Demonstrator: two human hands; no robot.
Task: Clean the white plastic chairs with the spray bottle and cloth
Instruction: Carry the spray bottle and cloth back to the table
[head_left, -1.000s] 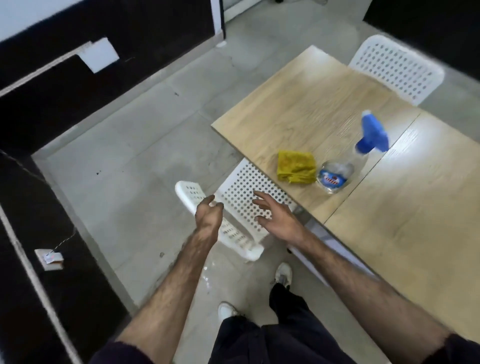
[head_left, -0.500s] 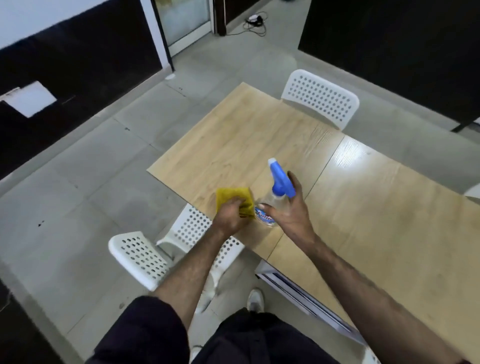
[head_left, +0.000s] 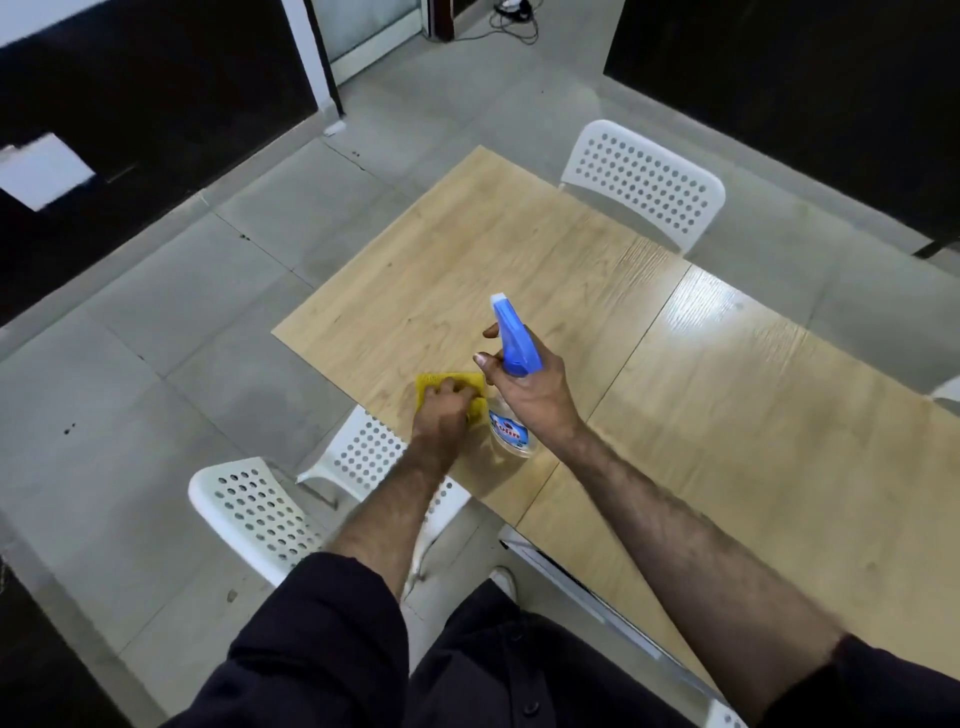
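A yellow cloth (head_left: 435, 380) lies near the front edge of the wooden table (head_left: 675, 395), and my left hand (head_left: 445, 415) grips it with curled fingers. Right beside it stands the clear spray bottle (head_left: 511, 434) with a blue trigger head. My right hand (head_left: 530, 387) is wrapped round its neck, index finger and thumb out in front of the trigger. A white perforated plastic chair (head_left: 249, 506) stands below the table edge, partly tucked under it beneath my left forearm. A second white chair (head_left: 647, 182) stands at the table's far side.
Grey tiled floor spreads to the left and beyond the table. Dark walls stand at the left and back right. A cable lies on the floor at the top. Part of another white chair (head_left: 948, 387) shows at the right edge. My legs and shoe (head_left: 504, 582) are below.
Both hands left the near chair and went up to the table. My left hand took hold of the yellow cloth, and my right closed round the spray bottle's neck.
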